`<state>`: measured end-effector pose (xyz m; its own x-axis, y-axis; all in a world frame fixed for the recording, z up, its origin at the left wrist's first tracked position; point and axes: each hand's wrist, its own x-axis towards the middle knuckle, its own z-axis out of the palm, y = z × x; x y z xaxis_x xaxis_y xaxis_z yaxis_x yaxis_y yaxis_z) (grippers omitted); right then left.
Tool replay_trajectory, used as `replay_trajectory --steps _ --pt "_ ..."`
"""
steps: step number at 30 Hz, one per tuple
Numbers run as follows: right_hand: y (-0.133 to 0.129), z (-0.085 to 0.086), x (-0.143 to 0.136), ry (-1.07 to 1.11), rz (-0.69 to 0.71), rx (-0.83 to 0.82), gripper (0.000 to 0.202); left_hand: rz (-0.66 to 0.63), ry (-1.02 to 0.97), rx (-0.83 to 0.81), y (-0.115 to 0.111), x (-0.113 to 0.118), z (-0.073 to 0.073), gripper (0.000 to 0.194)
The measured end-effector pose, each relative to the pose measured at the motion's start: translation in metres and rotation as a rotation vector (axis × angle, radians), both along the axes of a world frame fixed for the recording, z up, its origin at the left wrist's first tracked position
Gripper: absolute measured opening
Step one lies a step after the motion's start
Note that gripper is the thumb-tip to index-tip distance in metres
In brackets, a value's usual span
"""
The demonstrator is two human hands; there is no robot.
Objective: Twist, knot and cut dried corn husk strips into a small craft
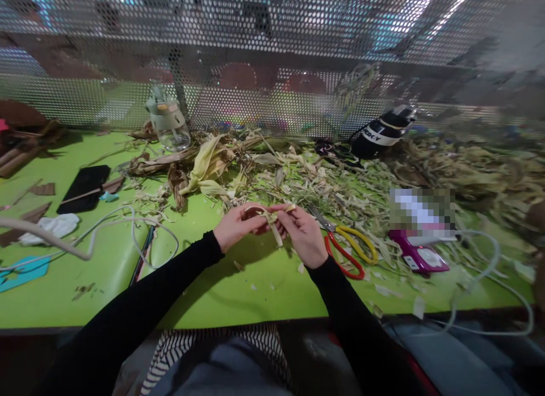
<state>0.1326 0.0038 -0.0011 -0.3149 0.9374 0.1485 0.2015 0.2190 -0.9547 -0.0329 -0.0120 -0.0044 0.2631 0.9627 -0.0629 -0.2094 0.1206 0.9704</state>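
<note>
Close together over the front middle of the table, my two hands meet around a thin pale corn husk strip. My left hand is closed, its thumb and fingers pinching the strip from the left. From the other side my right hand pinches it too, with a short yellowish end showing above the fingers. The strip's loose end hangs down between the hands. Just right of my right hand lie scissors with one red and one yellow handle. Behind the hands rests a larger yellow-green corn husk.
Shredded husk covers the back and right. A clear bottle and a black bottle stand by the perforated metal screen. A black phone, white cable and blue paper lie left; a purple device lies right.
</note>
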Motion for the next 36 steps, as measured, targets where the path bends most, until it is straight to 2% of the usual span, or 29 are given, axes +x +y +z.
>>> replay_trajectory --steps 3,8,13,16,18,20,24,27,32,36 --pt "-0.001 -0.001 0.0 -0.023 -0.043 0.047 0.026 -0.08 0.006 0.009 -0.001 0.001 -0.002 0.036" --pt "-0.002 -0.001 -0.002 -0.094 -0.11 0.158 0.024 -0.046 0.192 0.041 0.001 0.001 -0.007 0.034" --pt "-0.001 -0.002 -0.002 -0.141 -0.072 0.259 0.021 -0.145 0.372 0.091 -0.003 0.004 -0.008 0.033" --pt "0.001 -0.003 0.0 -0.127 -0.137 0.173 0.028 -0.178 0.303 0.051 -0.006 0.008 -0.008 0.034" --pt "0.002 -0.003 0.001 -0.102 -0.142 0.104 0.03 -0.151 0.206 0.015 -0.006 0.009 -0.008 0.034" --pt "0.002 -0.003 0.001 -0.12 -0.108 0.09 0.031 -0.076 0.117 -0.006 -0.004 0.008 -0.006 0.033" --pt "-0.001 0.001 -0.002 -0.314 0.04 0.163 0.03 0.021 0.013 0.019 0.003 0.003 -0.003 0.028" --pt "-0.003 0.005 -0.001 -0.354 0.124 0.196 0.032 -0.012 0.019 -0.006 0.006 -0.001 0.0 0.024" --pt "-0.001 0.01 0.009 -0.306 0.142 0.198 0.033 -0.052 0.035 -0.008 0.01 -0.009 0.005 0.019" --pt "0.001 0.009 0.01 -0.332 0.151 0.153 0.03 -0.081 0.075 -0.01 0.011 -0.011 0.005 0.023"
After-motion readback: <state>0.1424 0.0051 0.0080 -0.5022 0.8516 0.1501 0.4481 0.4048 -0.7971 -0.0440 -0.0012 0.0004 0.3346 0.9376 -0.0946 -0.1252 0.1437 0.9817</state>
